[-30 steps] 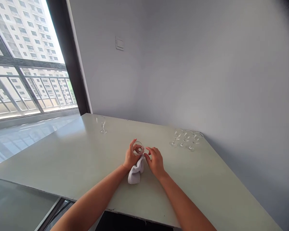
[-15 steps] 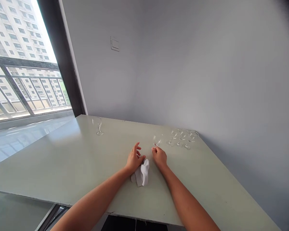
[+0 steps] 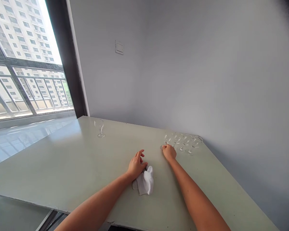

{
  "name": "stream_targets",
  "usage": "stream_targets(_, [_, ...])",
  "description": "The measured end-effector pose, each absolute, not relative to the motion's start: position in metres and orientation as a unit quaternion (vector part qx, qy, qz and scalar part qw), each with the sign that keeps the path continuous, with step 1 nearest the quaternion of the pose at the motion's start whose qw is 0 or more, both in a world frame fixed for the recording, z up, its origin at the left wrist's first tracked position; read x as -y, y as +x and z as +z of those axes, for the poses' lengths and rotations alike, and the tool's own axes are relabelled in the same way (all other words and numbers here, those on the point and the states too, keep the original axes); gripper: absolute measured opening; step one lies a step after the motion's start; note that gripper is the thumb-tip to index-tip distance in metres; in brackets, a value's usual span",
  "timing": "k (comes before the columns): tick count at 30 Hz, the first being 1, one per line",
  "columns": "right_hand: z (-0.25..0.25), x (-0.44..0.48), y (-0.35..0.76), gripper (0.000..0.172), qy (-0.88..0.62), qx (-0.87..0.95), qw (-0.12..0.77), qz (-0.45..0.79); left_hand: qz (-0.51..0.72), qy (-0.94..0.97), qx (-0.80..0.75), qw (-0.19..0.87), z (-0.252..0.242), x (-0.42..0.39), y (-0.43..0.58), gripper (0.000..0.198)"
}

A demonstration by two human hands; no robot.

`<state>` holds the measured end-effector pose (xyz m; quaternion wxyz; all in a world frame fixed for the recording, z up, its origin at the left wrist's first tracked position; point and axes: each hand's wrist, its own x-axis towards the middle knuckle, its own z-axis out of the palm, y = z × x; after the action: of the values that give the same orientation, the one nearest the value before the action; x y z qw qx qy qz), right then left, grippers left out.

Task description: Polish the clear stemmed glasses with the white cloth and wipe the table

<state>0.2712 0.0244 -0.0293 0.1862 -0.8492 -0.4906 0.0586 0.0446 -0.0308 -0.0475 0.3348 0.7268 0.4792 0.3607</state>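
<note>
My right hand (image 3: 170,152) is closed around the stem of a clear wine glass (image 3: 168,137). That glass stands upright at the left end of a row of similar wine glasses (image 3: 188,141) near the table's back right corner. My left hand (image 3: 136,166) holds a crumpled white cloth (image 3: 144,183), which hangs from under the thumb and palm onto the table. Its fingers are loosely curled and slightly apart. How firmly the cloth is gripped is partly hidden.
One more wine glass (image 3: 100,129) stands apart at the back left of the pale table (image 3: 62,166). A grey wall (image 3: 207,80) borders the table at the back and right. To the left are a large window and a balcony railing (image 3: 38,86).
My right hand has moved rightward with the wine glass, bringing it up to the row. My left hand stays with the cloth, which looks more spread out. The view has shifted slightly.
</note>
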Motion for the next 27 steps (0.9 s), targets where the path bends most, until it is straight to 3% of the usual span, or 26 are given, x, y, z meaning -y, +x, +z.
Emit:
stream_targets(6, [-0.021, -0.020, 0.273, 0.027, -0.850, 0.484, 0.197, 0.071, 0.400, 0.690, -0.473, 0.374, -0.046, 0.030, 0.044, 0.052])
stream_targets(13, [0.002, 0.031, 0.242, 0.048, -0.807, 0.536, 0.229, 0.096, 0.543, 0.568, -0.473, 0.399, -0.035, 0.022, 0.043, 0.034])
stream_targets(17, [0.006, 0.056, 0.210, 0.058, -0.723, 0.654, 0.136, 0.176, 0.621, 0.500, -0.508, 0.326, -0.017, 0.015, 0.026, 0.029])
stream_targets(20, [-0.003, 0.063, 0.194, 0.055, -0.663, 0.699, 0.091, 0.251, 0.633, 0.405, -0.587, 0.302, -0.008, 0.000, -0.002, 0.034])
stream_targets(27, [-0.026, 0.071, 0.191, 0.036, -0.515, 0.610, 0.284, 0.531, 0.588, 0.347, -0.677, 0.275, -0.006, -0.068, -0.096, 0.061])
